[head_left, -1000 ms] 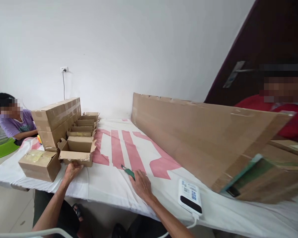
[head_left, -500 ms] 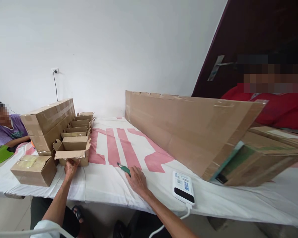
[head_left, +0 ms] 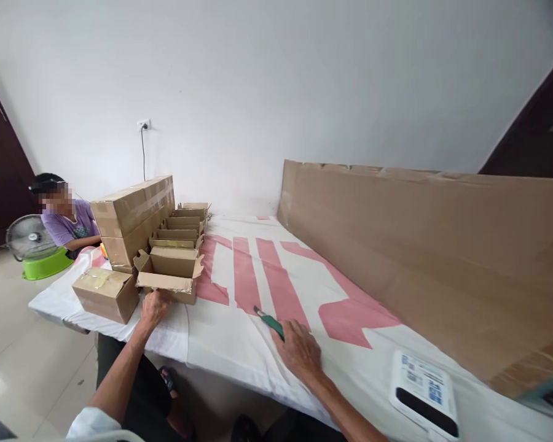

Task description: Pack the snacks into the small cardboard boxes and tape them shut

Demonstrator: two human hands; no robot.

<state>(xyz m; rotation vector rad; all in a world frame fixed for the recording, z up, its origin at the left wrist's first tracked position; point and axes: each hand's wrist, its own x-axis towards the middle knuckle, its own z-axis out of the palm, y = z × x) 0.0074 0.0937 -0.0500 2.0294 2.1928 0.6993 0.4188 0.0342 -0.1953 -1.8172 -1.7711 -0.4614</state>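
Note:
My left hand (head_left: 155, 308) is at the front of the nearest open cardboard box (head_left: 172, 265), its fingers bent against the front wall just below a raised flap. The fingertips are partly hidden there. This box stands with its top flaps up, at the near end of a row of open boxes (head_left: 179, 224). My right hand (head_left: 299, 348) grips a utility knife (head_left: 271, 323) with a green handle, low over the white and pink cloth (head_left: 239, 331). The knife's front end points left and away from me.
Left of the row are stacked taped cartons (head_left: 133, 205) and a single closed carton (head_left: 105, 293). A long cardboard panel (head_left: 410, 245) stands along the right. Near the right front edge lies a white device (head_left: 424, 387). A person in purple (head_left: 67, 222) sits beyond the cartons, beside a fan (head_left: 30, 238).
The view has swung left, so everything sits farther right and the person in red is out of sight. Both hands keep nearly the same places relative to the box and cloth.

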